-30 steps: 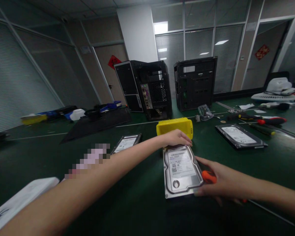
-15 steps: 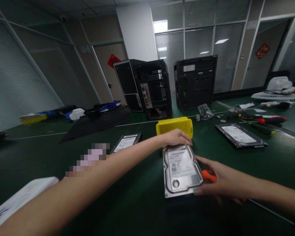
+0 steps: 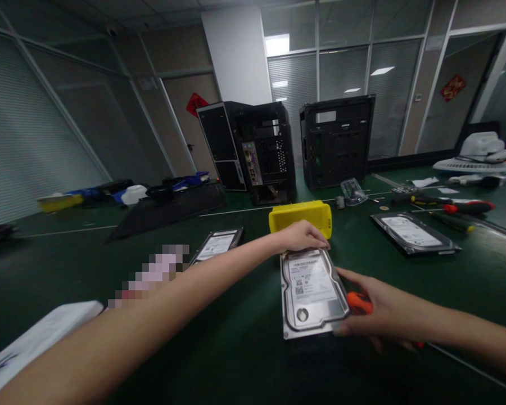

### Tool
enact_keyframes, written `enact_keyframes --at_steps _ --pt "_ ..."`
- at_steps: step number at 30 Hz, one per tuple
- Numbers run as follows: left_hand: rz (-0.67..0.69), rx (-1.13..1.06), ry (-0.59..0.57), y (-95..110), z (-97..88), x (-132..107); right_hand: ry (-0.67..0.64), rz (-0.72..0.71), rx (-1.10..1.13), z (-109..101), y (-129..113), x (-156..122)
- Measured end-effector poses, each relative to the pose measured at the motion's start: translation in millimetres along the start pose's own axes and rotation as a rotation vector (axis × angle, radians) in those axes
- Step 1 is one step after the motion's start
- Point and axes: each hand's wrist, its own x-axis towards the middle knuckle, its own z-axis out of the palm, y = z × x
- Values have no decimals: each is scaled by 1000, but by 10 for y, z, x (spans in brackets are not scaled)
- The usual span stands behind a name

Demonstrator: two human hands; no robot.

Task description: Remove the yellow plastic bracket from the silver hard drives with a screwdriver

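While the dark green tabletop (image 3: 227, 337) fills most of the lower view, two PC cases stand upright at the back: a black tower w/ silver trim (image 3: 261, 140) on the left, ports facing the cam, and a boxy black metal case (image 3: 338, 143) just rt of it. Left of those, a flat matte-black sheet (image 3: 168, 214) lies on the table. Near-left: white rectangular box w/ dark marks (image 3: 42, 343), partly behind the left forearm (image 3: 168, 309). Yellow plastic bin (image 3: 299, 216) sits in front of the cases, just beyond the left hand (image 3: 306, 235). That hand is bent over the far edge of the silver rectangular metal HDD (image 3: 312, 287); fingertips mostly hidden, so can't tell if it's pinching or only touching. Right hand (image 3: 377, 309) grasps same HDD by its rt edge, thumb at the near corner. HDD is label up, btwn both hands; can't tell if it's resting on the table or slightly raised. Two more drives: a black-and-silver drive (image 3: 413, 232) flat on the rt, and a black-edged drive w/ white label (image 3: 217, 244) partly behind the forearm. Red-and-black-handled screwdriver (image 3: 472, 208) lies beyond the rt one; orange-handled screwdriver (image 3: 360, 302) is tucked in the right palm, thin shaft pointing rt. Smallest: clear plastic piece (image 3: 353, 192) near the boxy case.
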Motion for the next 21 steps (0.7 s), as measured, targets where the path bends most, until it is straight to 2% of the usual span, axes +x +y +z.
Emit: enact_keyframes --at_steps 5,14,21 --pt "12 36 49 -5 27 -13 10 15 -23 6 -37 -19" --pt "-43 97 151 14 59 -52 -3 16 -53 -3 35 -4" --pt "-42 187 249 116 119 -100 9 16 -44 0 12 -12"
